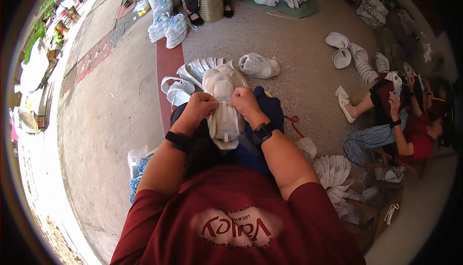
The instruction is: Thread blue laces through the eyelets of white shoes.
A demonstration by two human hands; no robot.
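A white shoe upper (224, 125) with mesh panels lies lengthwise over my lap, its rounded mesh part pointing away from me. On its left side, the fingers of my left hand (199, 108) are pinched together at the edge near the middle. My right hand (247, 105) pinches the opposite edge, close to the tongue strip. Whether a thin lace runs between the fingertips is too small to make out. Just beyond my hands, a row of white shoe uppers (195, 70) lies side by side, with another white upper (259, 66) to the right.
Blue-and-white uppers (169, 28) are heaped ahead near a seated person's legs. A green mat (304, 8) holds more uppers. At right, a person in red sits by a bundle of light-blue laces (369, 137). Stacked white uppers (333, 171) stand by my right elbow.
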